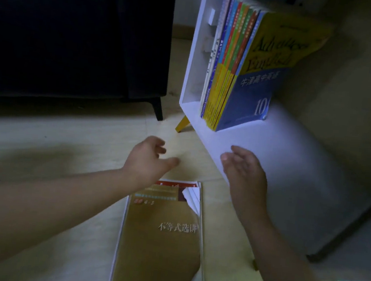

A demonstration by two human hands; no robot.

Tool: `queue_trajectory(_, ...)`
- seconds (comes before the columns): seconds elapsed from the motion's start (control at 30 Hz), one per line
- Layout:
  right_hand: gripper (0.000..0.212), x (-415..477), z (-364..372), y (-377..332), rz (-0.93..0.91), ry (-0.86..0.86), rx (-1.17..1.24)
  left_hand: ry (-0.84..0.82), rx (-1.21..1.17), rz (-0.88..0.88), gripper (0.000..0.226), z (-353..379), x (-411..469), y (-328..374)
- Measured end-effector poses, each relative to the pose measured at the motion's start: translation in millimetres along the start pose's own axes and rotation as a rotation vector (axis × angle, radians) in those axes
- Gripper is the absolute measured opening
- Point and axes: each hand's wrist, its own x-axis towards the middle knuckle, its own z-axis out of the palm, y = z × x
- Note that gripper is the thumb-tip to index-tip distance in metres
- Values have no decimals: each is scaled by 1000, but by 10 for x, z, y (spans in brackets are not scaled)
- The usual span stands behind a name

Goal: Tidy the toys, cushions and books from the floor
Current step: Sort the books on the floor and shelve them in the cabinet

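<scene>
A brown book (160, 236) lies flat on the pale floor (64, 150), just in front of the white shelf (270, 153). Its cover faces up, and one top corner of the cover is torn, so white pages show there. More pages or books lie under it, but how many is hard to tell. The left hand (148, 159) hangs over the floor just past the far end of the brown book, on the side away from the shelf. Its fingers (159, 148) are loosely curled and apart, and they hold nothing. The right hand (243, 169) is in front of the shelf's low edge, beside the far corner of the brown book. Its fingers (235, 154) are held loosely together and a bit bent, and they hold nothing too. On the shelf stands a row of books (232, 60), leaning to one side. The outside one is a blue and yellow book (263, 66). A dark sofa (76, 32) stands beside the shelf, on its far side from the blue and yellow book.
</scene>
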Motion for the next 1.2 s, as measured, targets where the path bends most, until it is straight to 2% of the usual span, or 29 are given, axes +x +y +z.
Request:
queue_trajectory(0.07,22,-251,-39,88,43,-71,-122,-16,-14,-74,62,-38,-194,-207)
queue_trajectory(0.13,27,-444,-51,214,141,-153,-245,-21,-66,-159,71,-93,-367,-381)
queue_trajectory(0.27,53,-702,3,510,392,-357,-498,-15,-16,-311,85,-166,-601,-703)
queue_trajectory(0.33,47,-796,62,606,505,-417,-510,-51,-32,-415,86,-154,-668,-839)
queue_trajectory(0.43,33,-867,149,711,532,-427,-525,-96,-86,-539,80,-95,-713,-1009)
queue_trajectory(0.53,41,-853,221,752,566,-376,-488,-160,-244,-619,85,-30,-742,-1045)
queue_trajectory(0.63,55,-819,262,766,640,-354,-430,-176,-328,-656,75,-21,-709,-1095)
queue_trajectory(0.73,74,-777,262,865,680,-344,-352,-245,-437,-650,70,-58,-689,-1126)
queue_trajectory(0.77,70,-771,250,879,684,-348,-335,-293,-465,-636,66,-65,-714,-1112)
queue_trajectory(0.87,36,-775,213,902,670,-378,-282,-391,-442,-572,64,-21,-819,-1129)
queue_trajectory(0.93,25,-776,189,898,668,-394,-229,-356,-390,-515,74,26,-846,-1184)
queue_trajectory(1.0,25,-775,161,879,700,-417,-150,-334,-426,-482,77,44,-856,-1221)
queue_trajectory(1.2,30,-752,110,679,820,-470,147,-218,-515,-357,54,-135,-906,-970)
